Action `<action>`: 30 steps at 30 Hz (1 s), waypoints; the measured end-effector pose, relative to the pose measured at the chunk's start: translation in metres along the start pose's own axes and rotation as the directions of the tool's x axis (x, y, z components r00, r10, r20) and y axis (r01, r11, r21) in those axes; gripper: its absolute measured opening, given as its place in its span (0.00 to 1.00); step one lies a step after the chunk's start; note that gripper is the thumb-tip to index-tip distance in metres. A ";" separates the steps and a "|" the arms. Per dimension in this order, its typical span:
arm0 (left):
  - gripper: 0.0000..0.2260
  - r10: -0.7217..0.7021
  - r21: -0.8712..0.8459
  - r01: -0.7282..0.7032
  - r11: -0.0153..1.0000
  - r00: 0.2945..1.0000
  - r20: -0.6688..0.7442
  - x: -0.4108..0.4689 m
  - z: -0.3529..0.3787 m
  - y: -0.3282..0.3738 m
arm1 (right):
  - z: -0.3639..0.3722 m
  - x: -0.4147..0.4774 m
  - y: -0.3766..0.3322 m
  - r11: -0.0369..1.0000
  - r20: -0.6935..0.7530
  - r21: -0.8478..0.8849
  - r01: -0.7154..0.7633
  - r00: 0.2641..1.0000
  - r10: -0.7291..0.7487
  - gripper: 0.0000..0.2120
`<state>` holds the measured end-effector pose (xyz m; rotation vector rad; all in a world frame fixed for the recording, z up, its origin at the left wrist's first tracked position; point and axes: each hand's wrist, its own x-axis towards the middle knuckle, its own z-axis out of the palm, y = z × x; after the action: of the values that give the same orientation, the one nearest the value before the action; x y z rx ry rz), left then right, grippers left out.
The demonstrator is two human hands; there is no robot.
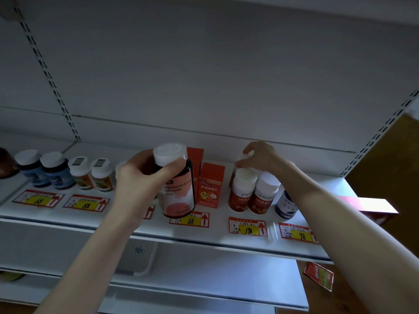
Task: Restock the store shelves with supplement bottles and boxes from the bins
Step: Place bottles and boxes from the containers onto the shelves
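1. Dark bottle, pink label, white cap: hanging slightly tilted in front of the shelf, its base overlapping the "68" price tag.
2. Left grip is clasping it round the shoulder, thumb lying just under the cap.
3. Right grip is pinching the white cap of a rear bottle, which is standing on the shelf behind two red-label bottles.
4. Orange boxes are standing between the dark bottle and that pair.
5. Purple bottle is sitting just right of the pair, partly hidden by the right forearm.
6. Blue-label bottles are lining the shelf far left.
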<state>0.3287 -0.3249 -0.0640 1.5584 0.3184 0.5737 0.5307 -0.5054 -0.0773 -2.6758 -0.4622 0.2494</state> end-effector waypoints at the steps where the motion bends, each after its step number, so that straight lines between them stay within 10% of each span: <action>1: 0.19 -0.003 0.005 0.003 1.000 1.000 -0.001 0.000 0.001 0.000 | 0.001 0.001 0.001 1.000 -0.002 0.005 -0.001 1.000 0.001 0.27; 11: 0.21 -0.036 0.004 0.036 0.999 0.999 -0.017 0.003 0.003 0.003 | -0.006 -0.002 -0.011 0.972 -0.231 0.176 0.158 0.966 -0.116 0.19; 18: 0.07 -0.025 -0.031 0.021 0.999 0.987 -0.158 0.011 -0.017 0.023 | 0.015 -0.058 -0.093 0.638 -0.256 0.542 0.547 0.830 -0.496 0.02; 25: 0.15 -0.004 0.055 0.025 0.998 0.939 -0.345 0.000 -0.081 0.039 | 0.057 -0.080 -0.164 0.463 -0.044 0.739 0.490 0.720 -0.693 0.16; 30: 0.13 -0.039 -0.128 0.010 0.992 0.973 -0.227 -0.031 -0.154 0.038 | 0.084 -0.083 -0.224 0.349 0.073 0.892 0.289 0.668 -0.740 0.11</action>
<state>0.2148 -0.2142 -0.0329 1.3669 0.4669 0.7430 0.3706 -0.3121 -0.0488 -1.3482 -1.0502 0.7245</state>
